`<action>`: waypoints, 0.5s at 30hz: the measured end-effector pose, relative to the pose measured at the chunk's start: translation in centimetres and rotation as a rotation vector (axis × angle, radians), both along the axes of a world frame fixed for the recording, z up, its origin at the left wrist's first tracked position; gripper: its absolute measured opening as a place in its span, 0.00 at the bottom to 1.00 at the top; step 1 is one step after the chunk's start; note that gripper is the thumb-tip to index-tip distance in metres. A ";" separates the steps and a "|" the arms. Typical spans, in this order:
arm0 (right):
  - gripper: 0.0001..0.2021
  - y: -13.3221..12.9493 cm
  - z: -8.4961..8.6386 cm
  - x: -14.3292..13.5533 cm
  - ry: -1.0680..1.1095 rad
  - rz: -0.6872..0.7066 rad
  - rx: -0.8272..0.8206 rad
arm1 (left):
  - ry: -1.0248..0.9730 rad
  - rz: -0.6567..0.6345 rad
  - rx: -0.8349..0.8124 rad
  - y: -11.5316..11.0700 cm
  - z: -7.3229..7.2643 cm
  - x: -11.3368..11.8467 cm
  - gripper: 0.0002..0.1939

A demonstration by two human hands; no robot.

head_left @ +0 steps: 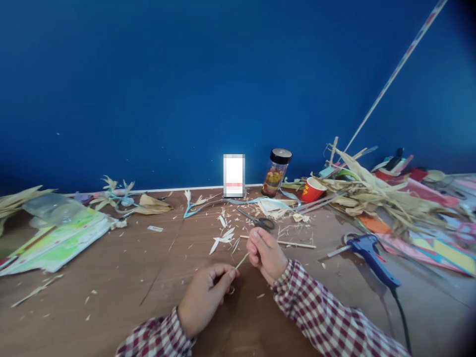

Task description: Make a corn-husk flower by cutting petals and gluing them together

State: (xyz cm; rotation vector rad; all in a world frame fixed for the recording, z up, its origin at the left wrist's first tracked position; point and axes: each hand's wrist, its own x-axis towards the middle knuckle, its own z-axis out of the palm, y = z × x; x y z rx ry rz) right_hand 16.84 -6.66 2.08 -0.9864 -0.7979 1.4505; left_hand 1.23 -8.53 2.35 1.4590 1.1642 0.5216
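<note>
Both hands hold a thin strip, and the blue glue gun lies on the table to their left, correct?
The side is wrong: the head view shows the blue glue gun on the table to the right of the right hand. That hand and the left hand do hold the thin strip.

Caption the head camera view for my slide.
Left hand and right hand hold a thin greenish strip above a scrap-strewn table, with scissors and a blue glue gun beyond.
</note>
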 end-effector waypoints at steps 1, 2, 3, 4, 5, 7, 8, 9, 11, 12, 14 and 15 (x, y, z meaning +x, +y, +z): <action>0.13 0.2 0.0 0.2 0.011 -0.015 0.001 | 0.022 0.001 0.012 0.1 0.2 -0.1 0.19; 0.13 0.4 0.1 0.4 0.021 -0.034 0.004 | 0.042 -0.001 0.030 0.2 0.3 -0.2 0.19; 0.13 0.5 0.1 0.7 0.028 -0.059 0.009 | 0.062 -0.004 0.053 0.3 0.5 -0.3 0.19; 0.13 0.8 0.2 1.0 0.030 -0.087 0.013 | 0.080 -0.008 0.077 0.5 0.7 -0.4 0.19; 0.13 1.0 0.2 1.3 0.026 -0.116 0.017 | 0.100 -0.013 0.102 0.7 0.9 -0.7 0.19; 0.13 1.4 0.4 2.0 0.007 -0.178 0.028 | 0.146 -0.024 0.154 1.3 1.2 -1.5 0.18; 0.13 1.6 0.5 2.4 -0.003 -0.207 0.035 | 0.173 -0.040 0.175 1.7 1.4 -2.1 0.17; 0.13 1.8 0.6 2.8 -0.012 -0.232 0.043 | 0.209 -0.052 0.202 2.1 1.6 -2.7 0.15; 0.13 2.1 0.8 3.3 -0.024 -0.270 0.060 | 0.325 -0.076 0.285 2.9 2.0 -4.1 0.14; 0.13 2.1 0.9 3.5 -0.025 -0.282 0.066 | 0.411 -0.058 0.343 3.2 2.3 -4.6 0.14; 0.12 2.0 1.0 3.4 -0.046 -0.282 0.086 | 0.544 0.064 0.470 3.4 2.9 -5.2 0.15; 0.12 1.8 1.1 3.2 -0.074 -0.267 0.106 | 0.531 0.152 0.527 3.3 3.1 -5.1 0.14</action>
